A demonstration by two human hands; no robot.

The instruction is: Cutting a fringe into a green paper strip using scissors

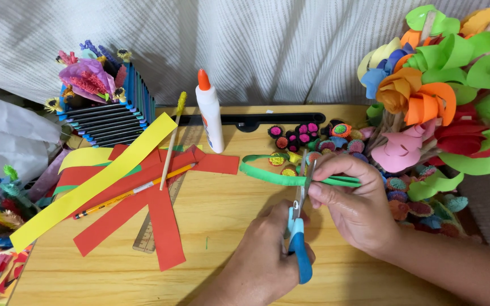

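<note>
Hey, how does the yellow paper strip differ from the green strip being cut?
The yellow strip lies flat and straight on the table, untouched; the green strip is held up by the right hand and curls at its free end. The yellow strip is wider and longer; the green strip is narrow. Scissors in the left hand are at the green strip, not the yellow strip. Both are coloured paper strips.

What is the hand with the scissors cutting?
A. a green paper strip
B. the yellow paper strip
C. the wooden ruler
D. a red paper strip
A: the scissors in the left hand have their blades at a green strip, which the right hand pinches; the red strips and the yellow strip lie apart on the table.
</note>
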